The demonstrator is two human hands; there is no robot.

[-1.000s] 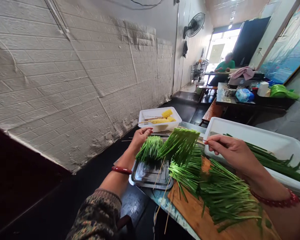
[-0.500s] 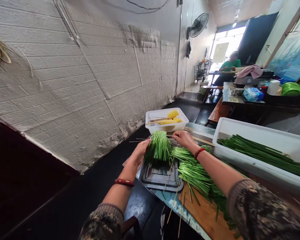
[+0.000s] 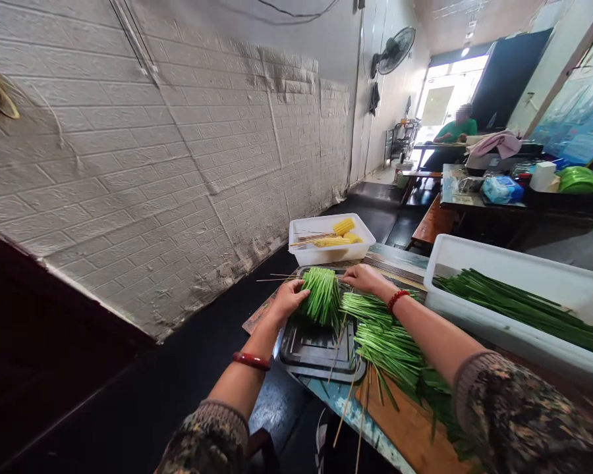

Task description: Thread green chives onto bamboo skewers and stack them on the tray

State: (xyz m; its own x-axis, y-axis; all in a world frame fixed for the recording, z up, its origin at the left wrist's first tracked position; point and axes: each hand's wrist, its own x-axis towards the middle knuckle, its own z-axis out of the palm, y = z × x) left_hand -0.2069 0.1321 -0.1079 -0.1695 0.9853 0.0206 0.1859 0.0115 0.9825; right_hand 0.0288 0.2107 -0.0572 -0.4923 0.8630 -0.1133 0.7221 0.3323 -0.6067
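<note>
A bunch of green garlic chives (image 3: 322, 299), threaded side by side on thin skewers (image 3: 275, 278), hangs over a dark plastic tray (image 3: 321, 359). My left hand (image 3: 289, 299) grips its left edge, thumb and fingers closed on the stems. At the upper right edge of the bunch, my right hand (image 3: 368, 280) is closed in a pinch on a skewer end; the fingertips are partly hidden. More skewered chives (image 3: 388, 342) lie below my right forearm, their sticks pointing toward me, partly over a wooden board (image 3: 400, 428).
A white container (image 3: 296, 253) with yellow corn pieces (image 3: 343, 227) and skewers stands beyond the tray. To the right, a larger white bin (image 3: 449, 306) holds long loose chives (image 3: 518, 303). A person in green (image 3: 462, 128) sits farther back. A brick-patterned wall (image 3: 178, 164) runs along the left.
The upper edge of the chive bunch has tipped lower. My left fingers have shifted inward onto its left side, and my right hand has moved slightly down against its right edge.
</note>
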